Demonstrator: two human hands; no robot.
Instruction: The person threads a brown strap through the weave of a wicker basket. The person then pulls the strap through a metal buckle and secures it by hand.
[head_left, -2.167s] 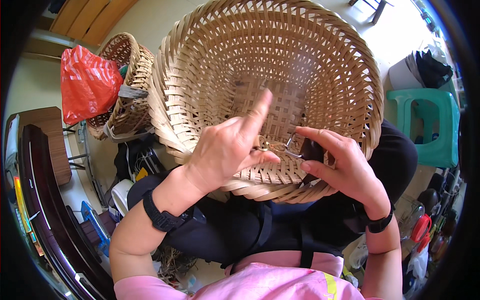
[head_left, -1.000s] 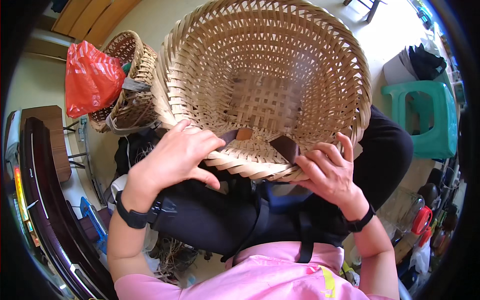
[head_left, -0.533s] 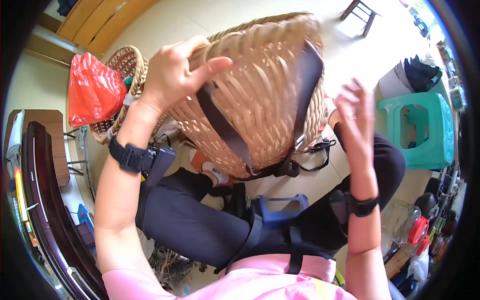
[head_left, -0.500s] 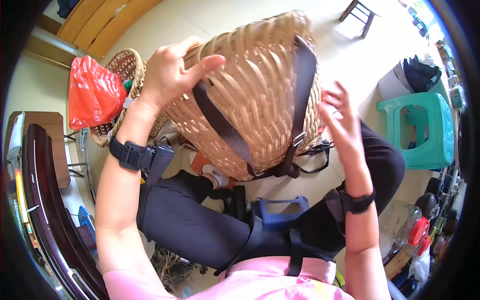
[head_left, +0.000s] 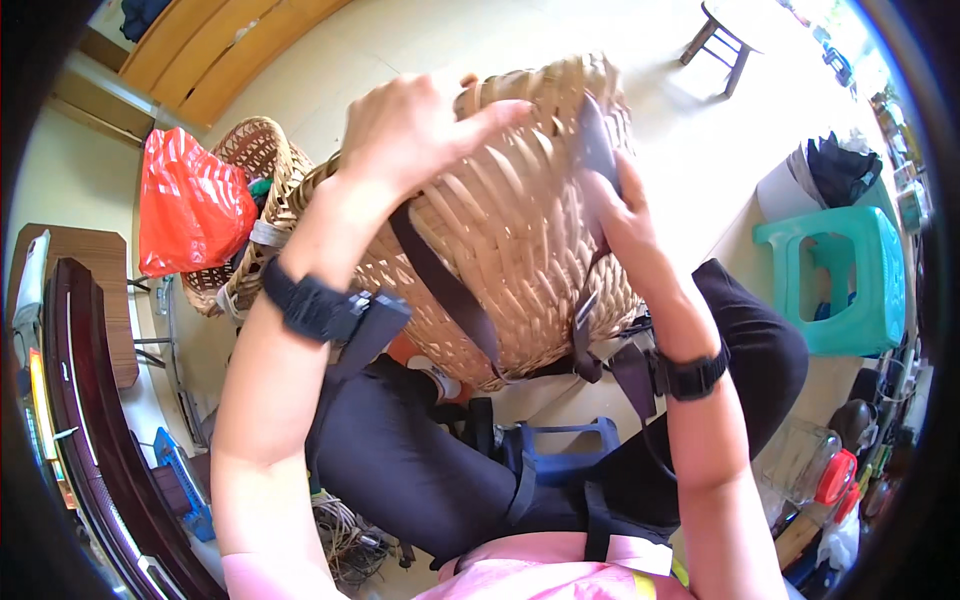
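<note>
A tall woven bamboo back basket (head_left: 510,225) stands tilted between my knees, its wide top away from me. Two dark shoulder straps run down its near side; the left strap (head_left: 440,275) hangs slack. My left hand (head_left: 400,135) grips the basket's upper left rim, thumb along the outside and the other fingers mostly hidden beyond the edge. On the right side my right hand (head_left: 630,215) is closed on the upper part of the right strap (head_left: 595,140), against the weave. A small buckle (head_left: 585,305) sits low on that strap.
Behind on the left, a second woven basket (head_left: 255,145) holds a red plastic bag (head_left: 190,210). A teal plastic stool (head_left: 870,265) is on the right, near a clear jar with a red lid (head_left: 835,475). A small wooden stool (head_left: 720,45) stands farther off.
My right hand has moved up and left from beside the basket onto the right strap. My left hand has slid right along the rim. The basket sits slightly lower in view.
</note>
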